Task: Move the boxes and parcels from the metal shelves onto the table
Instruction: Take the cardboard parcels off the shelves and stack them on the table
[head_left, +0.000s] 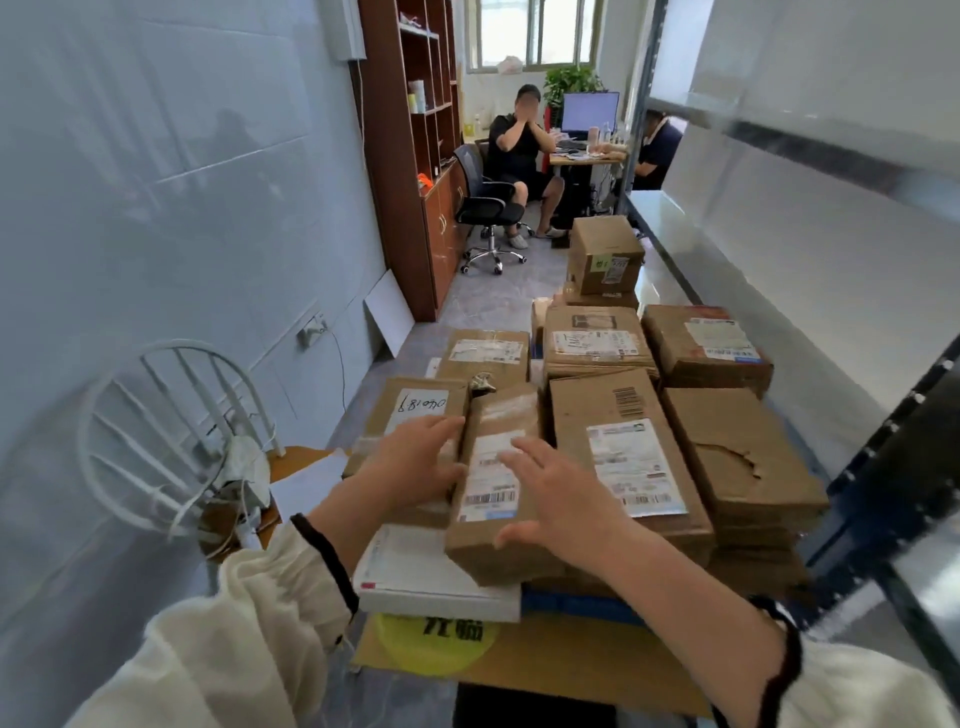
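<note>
Both released, left hand (415, 460) and right hand (563, 501) flank parcel (485, 488) pointing lengthwise away.

Eight brown boxes (628, 457) show their tops; one white parcel (436, 571); two hands (415, 462) (561, 499); two other people (519, 150); two chairs (488, 208).

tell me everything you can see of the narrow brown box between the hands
The narrow brown box is long, creased cardboard with clear tape across its far end and a white barcode label on top. It lies tilted on the stacked parcels, near end above a flat white parcel. The left hand presses its left side; the right hand is open over its right edge, contact unclear.
</note>
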